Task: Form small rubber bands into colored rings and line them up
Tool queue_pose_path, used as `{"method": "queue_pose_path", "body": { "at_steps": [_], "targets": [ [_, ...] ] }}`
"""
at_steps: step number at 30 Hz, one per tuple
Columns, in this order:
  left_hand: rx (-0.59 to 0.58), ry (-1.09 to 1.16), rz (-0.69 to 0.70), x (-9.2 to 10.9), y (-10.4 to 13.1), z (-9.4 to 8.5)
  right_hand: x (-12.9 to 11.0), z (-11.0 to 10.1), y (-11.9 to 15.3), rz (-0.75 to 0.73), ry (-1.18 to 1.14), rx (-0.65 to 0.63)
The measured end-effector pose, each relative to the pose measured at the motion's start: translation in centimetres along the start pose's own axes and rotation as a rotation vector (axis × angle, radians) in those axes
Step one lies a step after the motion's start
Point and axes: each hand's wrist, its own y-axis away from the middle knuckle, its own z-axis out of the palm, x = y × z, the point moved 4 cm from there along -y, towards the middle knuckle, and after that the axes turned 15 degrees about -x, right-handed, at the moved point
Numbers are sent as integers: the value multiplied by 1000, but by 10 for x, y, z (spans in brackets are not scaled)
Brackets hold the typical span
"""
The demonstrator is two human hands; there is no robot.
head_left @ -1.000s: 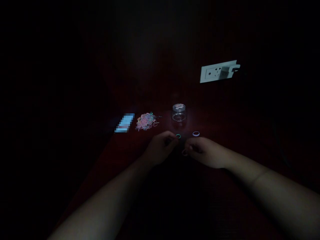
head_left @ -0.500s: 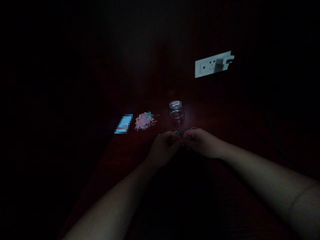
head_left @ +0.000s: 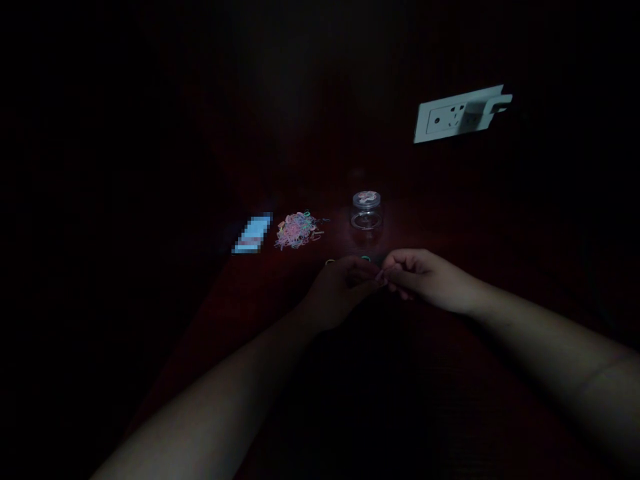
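My left hand (head_left: 337, 290) and my right hand (head_left: 425, 277) meet fingertip to fingertip over the dark red table. Between their pinched fingers is a small purple band (head_left: 380, 275), held by both. Just beyond the fingers lies a green band (head_left: 366, 258), and a yellow band (head_left: 330, 262) shows behind my left hand. A heap of pastel bands (head_left: 299, 230) sits farther back on the left. Behind my hands stands a clear round jar (head_left: 367, 219) with its lid on.
A lit, pixelated phone-like object (head_left: 253, 233) lies left of the heap. On the back wall is a white socket panel (head_left: 450, 118) with a plug in it. The room is very dark.
The view has shifted, moving jar and socket rightward and up. My right hand has turned and drawn slightly away from my left; the purple band now shows between the fingertips.
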Motion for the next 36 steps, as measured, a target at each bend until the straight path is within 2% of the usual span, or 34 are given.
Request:
{"method": "queue_pose_path", "body": {
  "at_steps": [8,17,25,31,36],
  "targets": [
    [43,7,44,-2,-1,-2,1,-1,0,-20,-40,-28],
    [-27,44,125,-2,-1,1,1,0,0,-33,-59,-21],
    [-29,47,194,2,0,2,-1,1,0,-23,-78,-17],
    [16,18,167,-1,1,1,-2,2,1,-20,-87,-13],
    [-12,43,177,0,2,3,-2,2,1,-16,-63,-6]
  ]
}}
